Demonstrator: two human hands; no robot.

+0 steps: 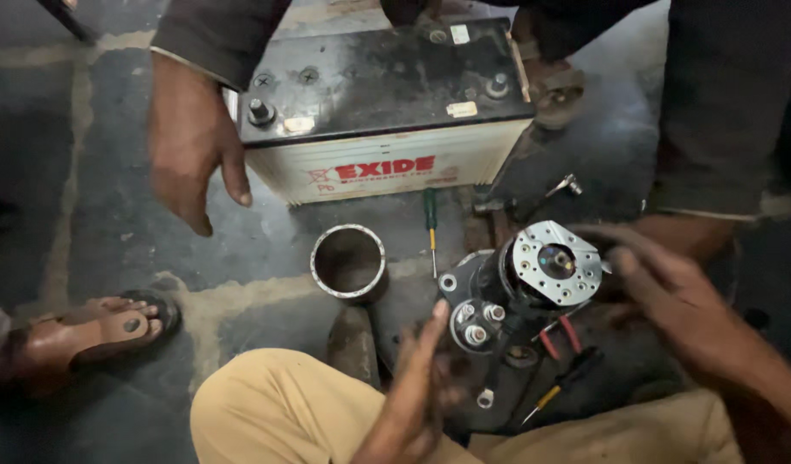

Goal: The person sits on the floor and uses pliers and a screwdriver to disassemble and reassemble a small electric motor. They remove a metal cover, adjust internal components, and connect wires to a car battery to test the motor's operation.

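Starter motor [520, 288]: lying tilted on dark floor, just in front of battery; black cylindrical body, bright perforated metal end plate facing up, studded solenoid cap beside it.
Left hand [421, 387]: resting against solenoid end, fingers extended and loosely spread, grimy, gripping nothing.
Right hand [671, 296]: touching end plate rim, fingers slightly curled; grip impossible to tell.
Battery [383, 112]: boxy, dusty black top, pale casing, two terminal posts.
Steel ring [348, 260]: short hollow cylinder, standing between battery and motor.
Screwdriver [431, 228]: green-handled, lying just before battery.
Co-worker's hand [189, 146]: hanging open, left of battery.
Sandalled foot [95, 331]: far left of motor.
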